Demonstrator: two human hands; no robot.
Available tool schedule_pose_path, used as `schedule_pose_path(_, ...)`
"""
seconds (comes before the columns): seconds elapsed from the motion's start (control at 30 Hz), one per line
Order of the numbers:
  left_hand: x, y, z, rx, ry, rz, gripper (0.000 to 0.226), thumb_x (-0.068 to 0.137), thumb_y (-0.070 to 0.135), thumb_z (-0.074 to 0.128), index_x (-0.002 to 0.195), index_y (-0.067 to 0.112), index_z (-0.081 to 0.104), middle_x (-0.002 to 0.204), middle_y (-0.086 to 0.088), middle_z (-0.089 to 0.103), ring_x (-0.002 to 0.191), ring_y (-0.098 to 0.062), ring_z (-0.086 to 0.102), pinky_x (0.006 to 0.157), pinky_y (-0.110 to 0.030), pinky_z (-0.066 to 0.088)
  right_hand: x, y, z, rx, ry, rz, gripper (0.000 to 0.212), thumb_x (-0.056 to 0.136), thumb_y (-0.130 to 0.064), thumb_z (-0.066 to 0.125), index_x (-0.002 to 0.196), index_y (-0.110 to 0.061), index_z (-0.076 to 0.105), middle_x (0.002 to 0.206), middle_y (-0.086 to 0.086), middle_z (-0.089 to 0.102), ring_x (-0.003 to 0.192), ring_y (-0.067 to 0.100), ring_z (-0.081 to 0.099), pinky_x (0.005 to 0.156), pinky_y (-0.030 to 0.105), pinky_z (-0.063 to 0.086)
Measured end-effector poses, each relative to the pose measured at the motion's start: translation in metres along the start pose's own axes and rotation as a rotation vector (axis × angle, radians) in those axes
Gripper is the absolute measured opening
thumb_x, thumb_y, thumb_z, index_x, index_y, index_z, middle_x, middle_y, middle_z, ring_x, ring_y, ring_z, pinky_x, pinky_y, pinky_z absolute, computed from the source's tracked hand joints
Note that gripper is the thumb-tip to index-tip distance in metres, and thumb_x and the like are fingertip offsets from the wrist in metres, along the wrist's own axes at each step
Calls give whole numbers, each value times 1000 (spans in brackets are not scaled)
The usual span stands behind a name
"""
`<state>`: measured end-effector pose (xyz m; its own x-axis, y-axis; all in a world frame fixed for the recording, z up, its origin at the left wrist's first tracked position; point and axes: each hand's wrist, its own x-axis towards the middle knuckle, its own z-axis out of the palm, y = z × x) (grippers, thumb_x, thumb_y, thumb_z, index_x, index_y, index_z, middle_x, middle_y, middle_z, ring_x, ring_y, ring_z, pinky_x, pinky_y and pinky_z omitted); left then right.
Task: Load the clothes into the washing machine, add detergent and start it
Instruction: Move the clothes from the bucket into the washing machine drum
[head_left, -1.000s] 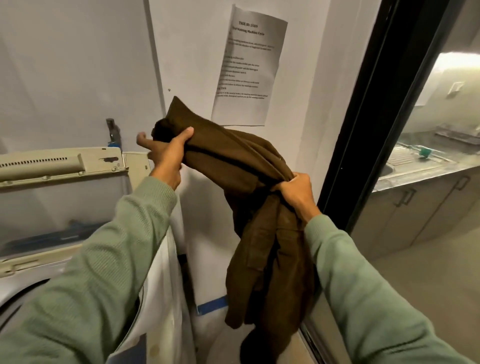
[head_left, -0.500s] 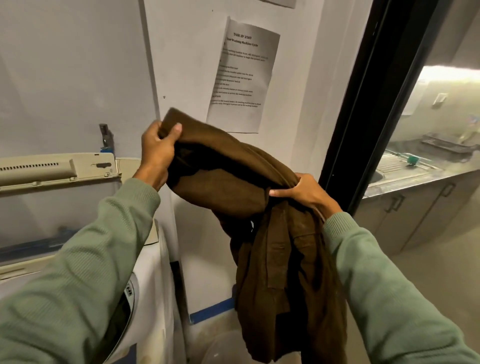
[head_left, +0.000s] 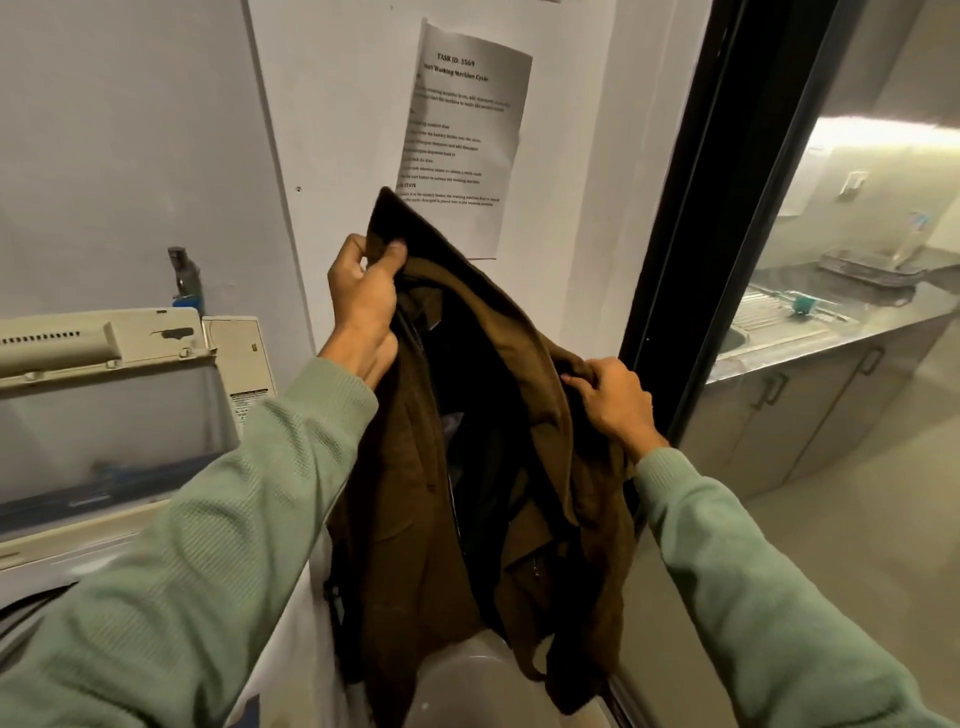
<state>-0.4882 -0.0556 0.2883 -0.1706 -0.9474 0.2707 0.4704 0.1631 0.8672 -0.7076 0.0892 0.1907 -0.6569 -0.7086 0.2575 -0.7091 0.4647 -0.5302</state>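
The pale wall (head_left: 130, 130) fills the upper left and centre. Against it at the left stands the washing machine (head_left: 78, 551), its lid (head_left: 104, 426) raised upright along the wall. The left sleeve (head_left: 208, 545) covers most of the top opening. To the right a black door frame (head_left: 691, 208) runs slanting from top to bottom, and past its edge a kitchen counter (head_left: 831, 338) with cabinets lies well apart. Between the machine's right edge and the frame is a narrow strip of room, and the brown jacket (head_left: 410, 519) hangs in the air there, beside the machine and not over its opening. Its lower edge dangles above a pale round container (head_left: 457, 691) on the floor, only partly in view. A printed sheet (head_left: 467, 130) is on the wall just behind the jacket's raised corner. The left hand (head_left: 363, 306) is curled tight on that upper corner, thumb pinching the cloth. Lower down, close to the frame, the right hand (head_left: 615, 402) grips a bunched fold. A tap (head_left: 184, 275) sticks out of the wall above the lid's top edge.
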Motion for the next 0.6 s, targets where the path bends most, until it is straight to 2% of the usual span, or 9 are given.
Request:
schedule_pose_path(0.07,-6,1,16,-32,-15,-8,33,87,9,66,66,20,44,78,-9,53,77,-24,52,71,-41,49,-9,-17,11,83,68,-26,28,90,-28,59,117,-25,54,123,8,50,109,33,53,93,50,45)
schedule_pose_path(0.13,-11,1,29,-43,4,-10,34,88,10,67,66,19,43,75,-8,53,75,-23,52,69,-39,50,-22,-37,22,492,76,-112,34,83,-12,59,113,-24,48,119,5,44,100,26,53,88,47,50)
schedule_pose_path(0.23,-12,-5,35,-27,84,-28,35,89,12,68,66,18,42,74,-5,54,74,-21,53,71,-36,52,-46,-60,32,847,-47,-235,22,76,-19,55,98,-24,52,114,5,44,102,18,52,87,34,49)
schedule_pose_path(0.3,-10,-9,30,-30,124,-63,35,89,13,68,66,18,42,77,-7,53,76,-21,52,74,-39,53,-52,-60,42,886,-188,-229,15,79,-38,60,94,-34,62,120,-1,40,113,10,48,97,31,43)
schedule_pose_path(0.4,-9,-9,21,-29,150,-124,34,88,14,69,65,17,44,77,-7,52,78,-22,52,84,-48,55,-45,-42,68,436,-367,-197,49,76,-67,63,108,-32,68,138,-17,27,129,13,35,106,36,34)
schedule_pose_path(0.43,-9,-10,17,-29,144,-139,34,88,14,69,65,17,45,76,-6,53,78,-22,52,87,-49,54,-43,-37,76,293,-363,-158,52,80,-64,61,111,-23,69,142,-12,31,127,17,40,104,39,37)
schedule_pose_path(0.47,-10,-10,13,-30,126,-156,33,88,14,69,66,16,46,76,-6,54,79,-22,53,88,-49,53,-40,-33,81,299,-333,-76,45,86,-55,60,109,-17,69,139,-2,45,121,22,51,100,41,43)
schedule_pose_path(0.53,-10,-11,4,-60,68,-194,26,90,16,68,71,15,49,81,-8,58,83,-24,58,88,-49,54,-33,-33,79,546,-213,136,27,92,-37,60,94,-12,70,107,11,69,102,32,66,86,43,53)
schedule_pose_path(0.6,-9,-7,-7,-66,-24,-196,11,95,16,61,85,15,56,91,-8,64,88,-24,64,83,-44,58,-25,-39,68,677,-139,248,25,92,-33,60,85,-11,69,92,12,72,93,34,68,82,43,56)
